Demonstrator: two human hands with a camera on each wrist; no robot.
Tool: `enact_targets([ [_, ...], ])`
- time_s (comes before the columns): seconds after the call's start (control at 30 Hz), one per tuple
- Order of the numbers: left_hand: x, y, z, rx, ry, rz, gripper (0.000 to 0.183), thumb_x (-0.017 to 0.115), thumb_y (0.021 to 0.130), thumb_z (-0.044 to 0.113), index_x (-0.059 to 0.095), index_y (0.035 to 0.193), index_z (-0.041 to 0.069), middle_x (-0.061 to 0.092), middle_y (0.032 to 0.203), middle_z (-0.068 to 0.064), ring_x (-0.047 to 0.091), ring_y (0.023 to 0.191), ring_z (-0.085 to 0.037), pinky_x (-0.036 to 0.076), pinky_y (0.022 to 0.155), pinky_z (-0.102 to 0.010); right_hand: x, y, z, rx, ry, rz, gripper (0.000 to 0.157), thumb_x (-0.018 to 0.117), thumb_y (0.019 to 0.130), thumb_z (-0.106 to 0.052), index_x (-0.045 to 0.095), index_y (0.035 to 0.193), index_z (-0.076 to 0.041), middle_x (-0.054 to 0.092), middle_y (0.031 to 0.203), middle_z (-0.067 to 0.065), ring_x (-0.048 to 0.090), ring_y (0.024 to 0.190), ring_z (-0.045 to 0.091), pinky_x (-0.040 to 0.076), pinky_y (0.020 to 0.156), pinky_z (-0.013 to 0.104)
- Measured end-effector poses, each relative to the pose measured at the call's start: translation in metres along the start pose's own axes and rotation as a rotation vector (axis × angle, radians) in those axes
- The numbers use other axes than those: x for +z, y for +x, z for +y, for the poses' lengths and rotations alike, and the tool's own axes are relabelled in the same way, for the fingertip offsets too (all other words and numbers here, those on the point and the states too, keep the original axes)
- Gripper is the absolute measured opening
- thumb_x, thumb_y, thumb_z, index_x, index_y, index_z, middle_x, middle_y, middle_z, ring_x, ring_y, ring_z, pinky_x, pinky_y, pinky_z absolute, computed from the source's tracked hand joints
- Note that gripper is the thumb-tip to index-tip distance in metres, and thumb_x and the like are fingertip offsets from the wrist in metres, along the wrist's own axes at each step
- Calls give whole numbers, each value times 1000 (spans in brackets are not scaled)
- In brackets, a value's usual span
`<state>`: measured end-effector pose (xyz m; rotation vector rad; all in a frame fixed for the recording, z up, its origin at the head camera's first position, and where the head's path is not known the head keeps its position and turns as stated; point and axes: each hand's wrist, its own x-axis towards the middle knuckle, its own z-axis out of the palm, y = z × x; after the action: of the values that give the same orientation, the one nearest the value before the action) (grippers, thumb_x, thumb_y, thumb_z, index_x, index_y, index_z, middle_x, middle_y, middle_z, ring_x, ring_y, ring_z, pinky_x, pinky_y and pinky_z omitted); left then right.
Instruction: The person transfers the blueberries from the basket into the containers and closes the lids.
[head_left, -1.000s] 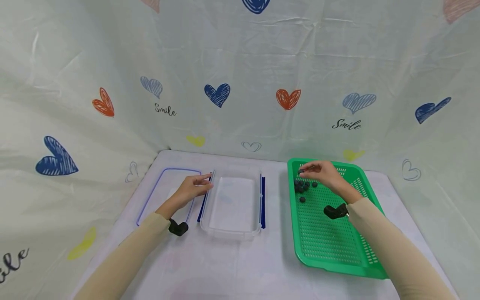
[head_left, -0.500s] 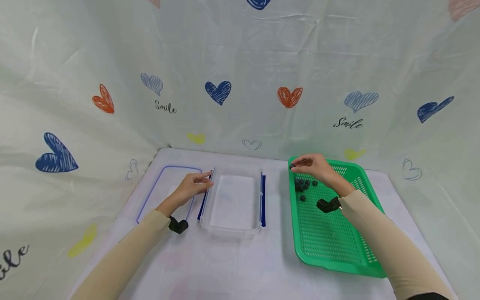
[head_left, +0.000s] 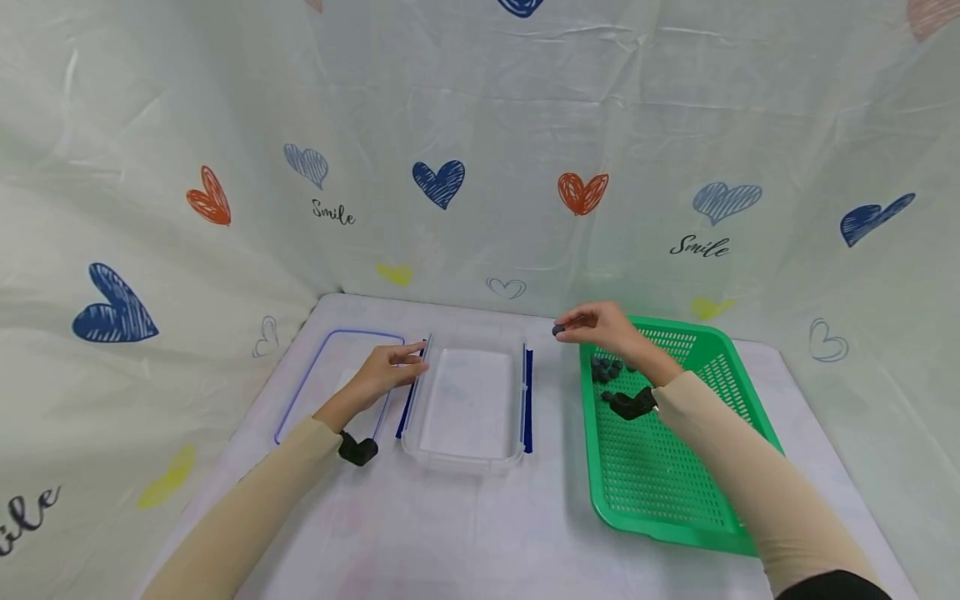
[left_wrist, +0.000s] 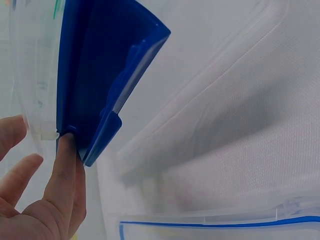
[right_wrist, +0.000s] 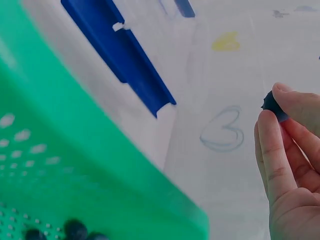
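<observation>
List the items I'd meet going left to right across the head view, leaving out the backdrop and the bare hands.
Blue-edged lid → clear container → dark berry pinched in the right hand → green basket.

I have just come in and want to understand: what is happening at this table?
A person's right hand pinches one dark berry, which the head view shows between the green basket and the clear box. More berries lie in the basket; none show in the box. The left hand touches the box's left blue flap.
</observation>
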<state>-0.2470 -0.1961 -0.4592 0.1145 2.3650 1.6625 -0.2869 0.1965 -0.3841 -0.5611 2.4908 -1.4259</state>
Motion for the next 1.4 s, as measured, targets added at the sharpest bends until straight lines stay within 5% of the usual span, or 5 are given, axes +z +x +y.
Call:
enact_targets([
  [0.67, 1, -2, -1, -9, -7, -3, 55, 69, 96, 14, 48, 147, 4, 54, 133, -28, 64, 110, -29, 55, 92, -35, 49, 24, -10, -77, 17, -84, 24, 76, 88, -6, 72, 109, 5, 72, 102, 14, 68, 89, 21, 58, 82, 38],
  [1.1, 0, -3, 2, 2, -3, -10, 56, 68, 97, 16, 47, 148, 5, 53, 135, -28, 63, 113, -30, 54, 95, -36, 67, 32, -10, -100, 2, -124, 26, 76, 89, -5, 71, 110, 8, 69, 106, 21, 67, 91, 30, 57, 83, 40],
  [1.4, 0, -3, 1, -11, -7, -4, 55, 68, 97, 15, 48, 148, 7, 54, 134, -27, 63, 112, -29, 53, 95, -36, 72, 33, -13, -65, -10, -138, 22, 76, 89, -7, 72, 108, 4, 71, 103, 15, 68, 91, 24, 57, 85, 35],
])
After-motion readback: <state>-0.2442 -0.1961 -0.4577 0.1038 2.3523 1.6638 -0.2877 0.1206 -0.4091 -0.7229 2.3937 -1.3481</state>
